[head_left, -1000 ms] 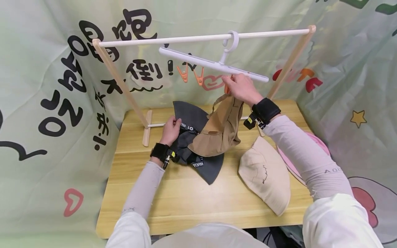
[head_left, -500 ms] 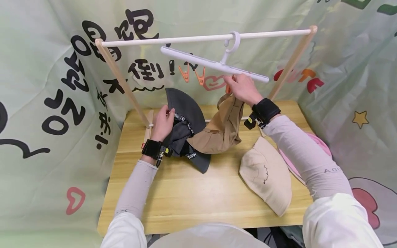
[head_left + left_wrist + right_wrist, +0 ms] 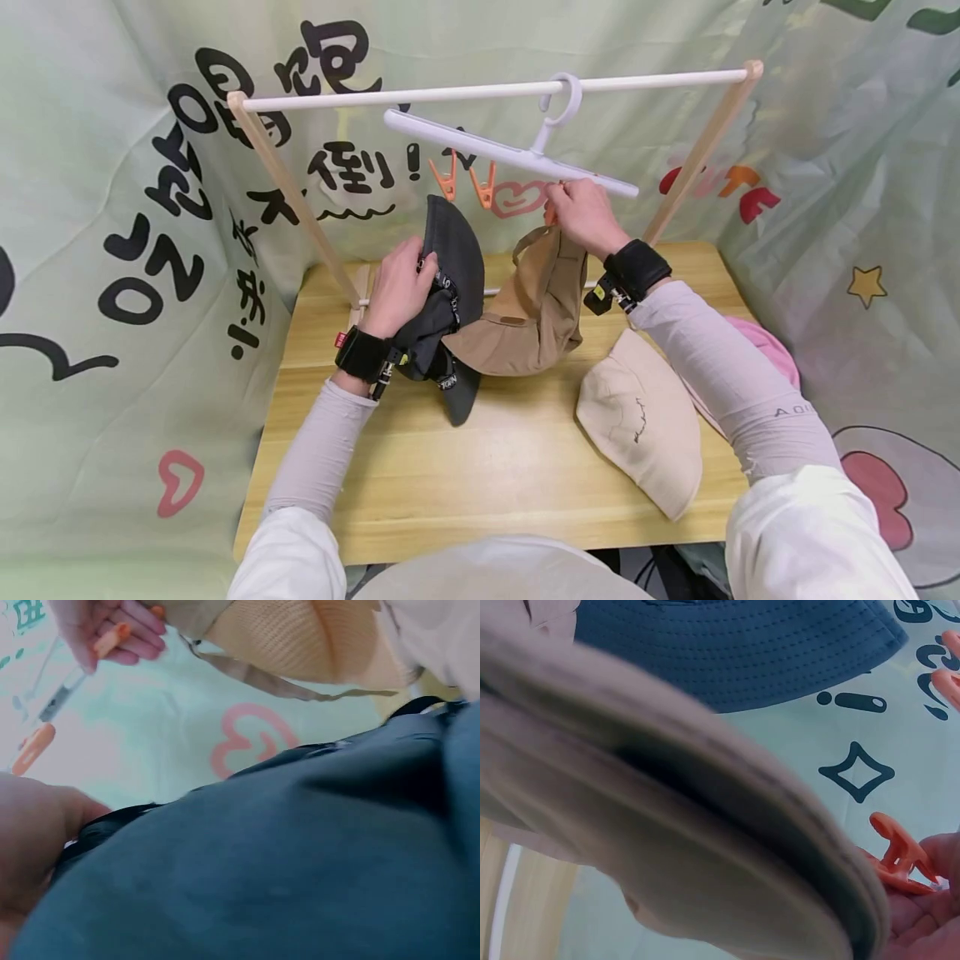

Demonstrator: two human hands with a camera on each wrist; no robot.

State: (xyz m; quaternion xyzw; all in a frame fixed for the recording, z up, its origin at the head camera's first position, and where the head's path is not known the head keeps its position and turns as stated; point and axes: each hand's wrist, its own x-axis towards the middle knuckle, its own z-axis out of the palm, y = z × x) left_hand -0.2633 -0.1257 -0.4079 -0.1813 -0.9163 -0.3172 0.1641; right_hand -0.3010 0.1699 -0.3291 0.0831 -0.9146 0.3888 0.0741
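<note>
In the head view my left hand [image 3: 397,287] grips a dark grey bucket hat [image 3: 459,258] by its edge near a lettered band. The hat is raised and tilted, its brim up and away from me; in the left wrist view the grey cloth [image 3: 262,877] fills the lower half. My right hand [image 3: 585,217] pinches an orange clip [image 3: 898,851] under the low right end of a white hanger [image 3: 495,150]. A brown bucket hat [image 3: 517,342] hangs below that hand and overlaps the grey one. Whether the clip's jaws bite the brown hat is hidden.
The hanger hooks over a white rod [image 3: 322,102] between wooden posts. Two orange clips [image 3: 483,187] dangle at its left half. A beige bucket hat [image 3: 641,425] lies on the table [image 3: 525,492] at right; a pink hat [image 3: 772,346] lies partly under my right forearm.
My left hand has lifted the grey hat up and leftward off the table, turning its brim steeper. The right hand has stayed almost still at the hanger's end.
</note>
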